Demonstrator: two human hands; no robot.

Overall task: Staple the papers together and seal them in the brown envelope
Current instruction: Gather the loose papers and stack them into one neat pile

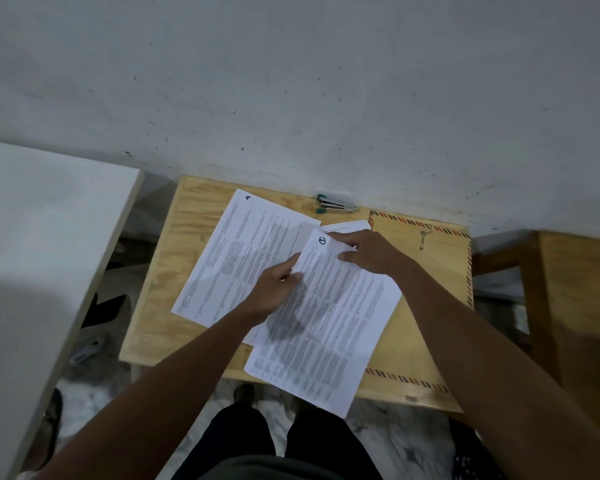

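We look down on a small pale plywood table (160,306) pushed against a scuffed grey-white wall (291,81), with a marbled floor below it and a white slab-like surface (42,237) filling the left side. On the left part of the table a printed sheet marked 4 (236,251) lies flat and slanted, its near corner tucked under the other pages. Our left hand (274,289) comes next, its fingers closed in a pinch on the left edge of the top sheet marked 1 (329,323), which runs diagonally and hangs over the table's near edge. At least one more white page peeks out beneath that sheet, near its top edge. At the back of the table, just beside the wall, a small stapler (336,206) with green ends lies on its own, apart from both hands. Our right hand (368,252) rests on the top right corner of the sheet marked 1, fingers spread and pressing flat rather than gripping. Under the papers on the right lies the brown envelope (426,268) with its striped border and string clasp, flat on the table and partly covered by the pages. Farther right stands a piece of wooden furniture (575,306).
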